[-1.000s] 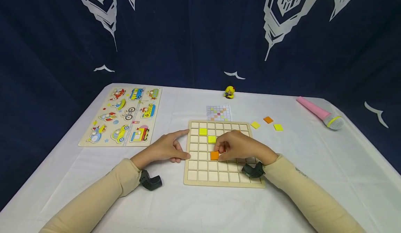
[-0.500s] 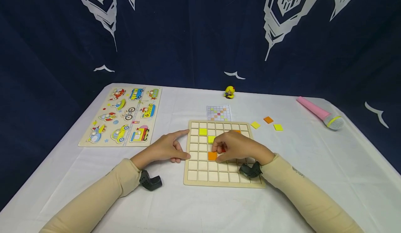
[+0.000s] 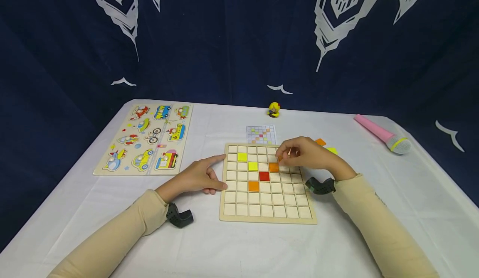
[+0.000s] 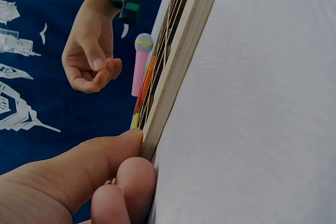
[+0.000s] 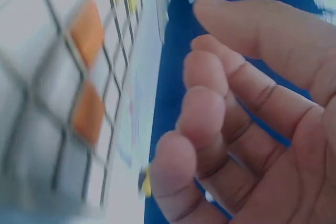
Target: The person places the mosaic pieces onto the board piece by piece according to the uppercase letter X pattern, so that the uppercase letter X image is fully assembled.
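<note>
A wooden grid board lies on the white table. Set in its squares are two yellow tiles, a red tile and orange tiles. My left hand rests at the board's left edge, index finger and thumb spread apart and touching the rim; its other fingers are bent. Over the board's upper right corner hovers my right hand, fingers loosely bent. In the right wrist view its fingertips hold nothing, and two orange tiles sit in neighbouring squares beside them.
Behind the board lies a printed pattern card. A loose orange tile and a yellow tile show past the right hand. A vehicle puzzle board is at left, a pink microphone at right, a small yellow-haired figurine at back.
My right hand has lifted from the orange tile, now flat in its square, and moved up and right to the board's upper right. This uncovers the red tile. My left hand stays put.
</note>
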A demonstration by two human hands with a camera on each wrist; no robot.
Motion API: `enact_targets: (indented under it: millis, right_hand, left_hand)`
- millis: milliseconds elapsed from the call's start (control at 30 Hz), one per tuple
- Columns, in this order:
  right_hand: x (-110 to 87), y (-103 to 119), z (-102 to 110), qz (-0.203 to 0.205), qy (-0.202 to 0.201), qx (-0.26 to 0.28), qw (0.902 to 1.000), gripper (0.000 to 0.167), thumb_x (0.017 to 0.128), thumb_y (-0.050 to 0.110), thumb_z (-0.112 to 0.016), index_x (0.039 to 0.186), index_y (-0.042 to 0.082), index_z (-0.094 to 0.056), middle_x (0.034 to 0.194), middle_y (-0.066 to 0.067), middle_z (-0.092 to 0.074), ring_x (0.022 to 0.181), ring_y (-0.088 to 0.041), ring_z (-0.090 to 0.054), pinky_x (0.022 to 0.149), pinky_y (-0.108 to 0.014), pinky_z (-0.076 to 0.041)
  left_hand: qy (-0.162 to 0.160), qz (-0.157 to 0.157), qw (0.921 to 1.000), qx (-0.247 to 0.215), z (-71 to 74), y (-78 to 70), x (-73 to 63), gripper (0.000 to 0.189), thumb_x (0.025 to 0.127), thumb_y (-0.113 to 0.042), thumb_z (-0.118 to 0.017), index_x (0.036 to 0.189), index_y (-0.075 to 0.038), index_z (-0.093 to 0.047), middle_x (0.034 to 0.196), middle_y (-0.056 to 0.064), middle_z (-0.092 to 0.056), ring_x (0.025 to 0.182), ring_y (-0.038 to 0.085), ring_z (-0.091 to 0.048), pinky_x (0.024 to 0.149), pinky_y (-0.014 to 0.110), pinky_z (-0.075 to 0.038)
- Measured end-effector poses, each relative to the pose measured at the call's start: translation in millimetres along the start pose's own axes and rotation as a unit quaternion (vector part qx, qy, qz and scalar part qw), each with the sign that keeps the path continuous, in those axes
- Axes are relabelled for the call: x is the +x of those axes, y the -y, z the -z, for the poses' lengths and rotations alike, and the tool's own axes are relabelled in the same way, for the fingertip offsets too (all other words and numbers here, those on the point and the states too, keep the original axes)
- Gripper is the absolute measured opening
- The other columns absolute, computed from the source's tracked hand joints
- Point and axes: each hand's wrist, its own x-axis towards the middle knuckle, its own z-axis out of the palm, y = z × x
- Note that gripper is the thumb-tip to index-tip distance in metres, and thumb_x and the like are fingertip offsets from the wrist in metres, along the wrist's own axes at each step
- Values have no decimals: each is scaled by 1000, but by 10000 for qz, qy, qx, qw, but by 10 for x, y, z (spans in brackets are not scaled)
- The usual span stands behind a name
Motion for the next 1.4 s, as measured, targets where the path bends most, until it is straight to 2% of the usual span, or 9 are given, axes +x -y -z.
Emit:
enact_targets:
  millis: [200,300,467,767,933,1100,1400]
  right_hand:
    - [-108,-196,242,-337,-678,449,9961,29,98,-1,-75,126,-8,-71,92,-8,-68,74,-18,-59,70,-27,-50]
    - [-154,-299,320,-515,-851,672,9928,33,102,0,-69,133,-10,-66,96,-13,-70,75,-22,-61,70,-29,-52]
    - [-206,-473,380,-754,-1029,849,9882,35,105,3,-65,136,-11,-63,102,-20,-71,78,-26,-65,70,-32,-55]
    - [-261,-768,395,-1218,-1050,1077,9811,38,104,6,-68,138,-10,-63,95,-10,-68,73,-16,-58,67,-28,-52]
    - [-263,-871,376,-1382,-979,920,9813,38,103,4,-69,138,-12,-63,92,-5,-64,70,-12,-54,63,-25,-48]
    - [-256,-914,349,-1339,-967,656,9841,36,101,0,-69,135,-12,-66,89,-6,-62,66,-10,-51,61,-24,-44]
    - [-214,-862,312,-1499,-776,-278,9853,35,99,1,-67,134,-7,-70,88,-4,-58,74,-17,-51,68,-28,-43]
  left_hand:
    - [-1,-1,10000,10,-1,-14,-5,100,87,-16,-91,168,-2,-34,72,5,-72,57,12,-65,60,26,-55]
    - [-4,8,10000,31,-1,-16,-5,100,87,-16,-92,168,-2,-34,72,5,-72,56,12,-64,60,25,-55]
    - [12,23,10000,-20,-3,-19,-11,100,87,-15,-91,168,-2,-33,72,5,-72,56,12,-64,59,25,-54]
    - [28,10,10000,-30,-5,-24,-12,101,87,-15,-91,168,-1,-33,72,5,-72,56,12,-64,60,26,-55]
    - [36,22,10000,-42,-2,-24,-9,101,87,-15,-91,168,-2,-33,72,5,-72,56,12,-64,59,25,-55]
    - [44,10,10000,-38,-1,-20,-4,101,87,-15,-91,168,-2,-33,72,6,-72,56,13,-64,59,25,-55]
    - [20,-2,10000,-22,2,-6,-1,101,87,-16,-92,168,-3,-34,72,6,-72,57,13,-65,60,26,-56]
